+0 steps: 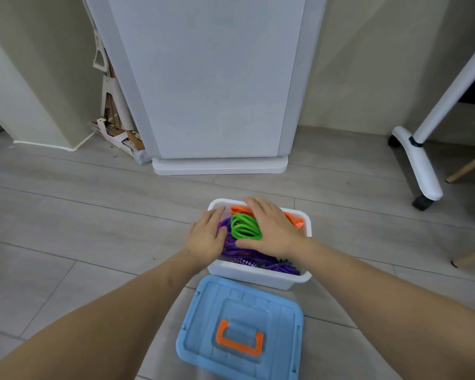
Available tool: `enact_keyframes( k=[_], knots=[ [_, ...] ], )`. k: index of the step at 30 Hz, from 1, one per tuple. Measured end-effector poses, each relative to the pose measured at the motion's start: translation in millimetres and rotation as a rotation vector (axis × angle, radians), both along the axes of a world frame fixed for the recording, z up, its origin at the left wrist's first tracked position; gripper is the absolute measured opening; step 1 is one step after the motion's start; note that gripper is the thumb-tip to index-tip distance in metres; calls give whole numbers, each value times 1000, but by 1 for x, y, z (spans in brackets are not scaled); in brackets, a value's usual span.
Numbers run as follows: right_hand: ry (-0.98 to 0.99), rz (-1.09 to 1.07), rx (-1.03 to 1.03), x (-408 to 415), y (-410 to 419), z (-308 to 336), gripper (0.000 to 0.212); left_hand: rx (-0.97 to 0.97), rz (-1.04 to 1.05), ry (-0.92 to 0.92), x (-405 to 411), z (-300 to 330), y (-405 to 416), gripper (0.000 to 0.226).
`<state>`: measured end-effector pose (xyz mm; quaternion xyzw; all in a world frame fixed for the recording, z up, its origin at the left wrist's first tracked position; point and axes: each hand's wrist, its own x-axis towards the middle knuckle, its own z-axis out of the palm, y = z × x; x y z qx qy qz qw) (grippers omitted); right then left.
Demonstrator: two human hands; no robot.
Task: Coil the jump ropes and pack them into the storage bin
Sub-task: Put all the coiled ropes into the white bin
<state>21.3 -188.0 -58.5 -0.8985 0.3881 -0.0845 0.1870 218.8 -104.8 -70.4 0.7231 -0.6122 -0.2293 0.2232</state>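
Note:
A white storage bin (pixel 258 277) stands on the floor and holds coiled jump ropes: a green one (pixel 244 227) on top, a purple one (pixel 255 259) under it, and an orange one (pixel 237 209) at the far side. My left hand (pixel 207 238) lies flat over the bin's left edge, fingers straight on the purple rope. My right hand (pixel 272 229) presses flat on the ropes, covering the right part of the green coil and part of the orange rope.
The bin's blue lid (pixel 242 305) with an orange handle (pixel 239 341) lies on the floor just in front of the bin. A tall white appliance (pixel 211 91) stands behind. A white wheeled stand (pixel 420 165) and wooden chair legs (pixel 469 165) are at the right.

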Motion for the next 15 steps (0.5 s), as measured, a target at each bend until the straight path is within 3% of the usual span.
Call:
enact_keyframes(
  k=[4,6,9,11,15],
  knots=[
    [-168,-118,13,-35,4,0,85,-46,-127,-14,-14,-2,-14,67],
    [-112,-142,-10,-55,8,-2,77,42,-179,-113,-20,-4,-21,64],
    [26,-127,-14,-68,14,4,67,100,-160,-53,-29,-5,-31,54],
    [31,-138,-12,-70,17,10,71,136,-126,-48,-30,-6,-32,57],
    [51,-159,-10,-83,20,7,90,255,-248,-176,-22,-12,-25,66]
  ],
)
